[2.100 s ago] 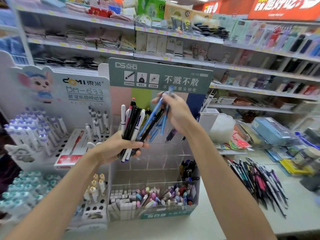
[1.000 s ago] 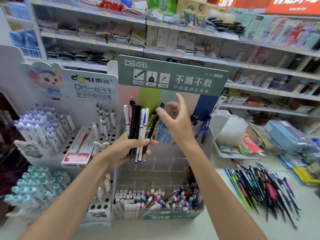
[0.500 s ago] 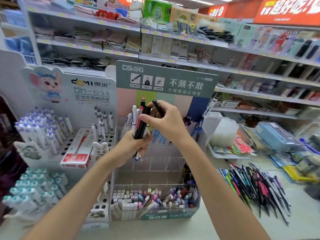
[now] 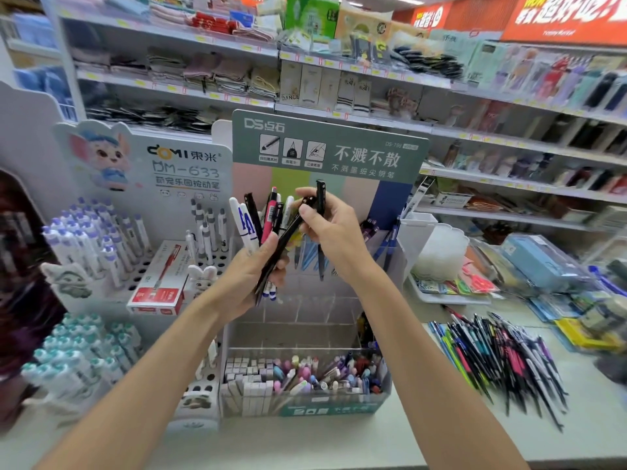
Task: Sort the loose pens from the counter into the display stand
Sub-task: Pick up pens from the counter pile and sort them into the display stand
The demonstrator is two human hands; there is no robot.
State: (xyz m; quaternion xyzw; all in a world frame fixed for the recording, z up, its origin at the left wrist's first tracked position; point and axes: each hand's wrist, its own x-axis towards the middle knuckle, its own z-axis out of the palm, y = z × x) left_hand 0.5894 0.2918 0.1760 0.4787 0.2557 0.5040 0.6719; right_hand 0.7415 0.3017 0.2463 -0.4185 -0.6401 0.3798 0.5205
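Nearest, a pale counter (image 4: 339,442), with both bare forearms stretched over it. On its right side, well apart from the hands, a spread heap of loose pens (image 4: 502,357), laid mostly on a slant from far left to near right.

Straight ahead on the counter, the clear display stand (image 4: 305,407): front trough crammed with caps and small pens, tiers behind it largely see-through, a few blue and black pens upright in the top row. Just beside its left side, a white DOMI stand (image 4: 142,184) of capped pens, with a red pen box (image 4: 159,286) lying on it.

Above the tiers, left hand (image 4: 244,276) wrapped round a bundle of pens (image 4: 268,218), fanned upright. Right hand (image 4: 336,232) just beside it, thumb and fingertips pinching the top of a black pen (image 4: 283,245) slanting from upper right to lower left across the bundle, lower end down by the left palm. Second black pen (image 4: 320,198) held upright in the same hand.

Behind, the stand's green header card (image 4: 329,144), coloured panels partly masked by the hands. Farther back, shop shelves (image 4: 339,66) packed with folded textiles and packaged goods, blurred at the right.
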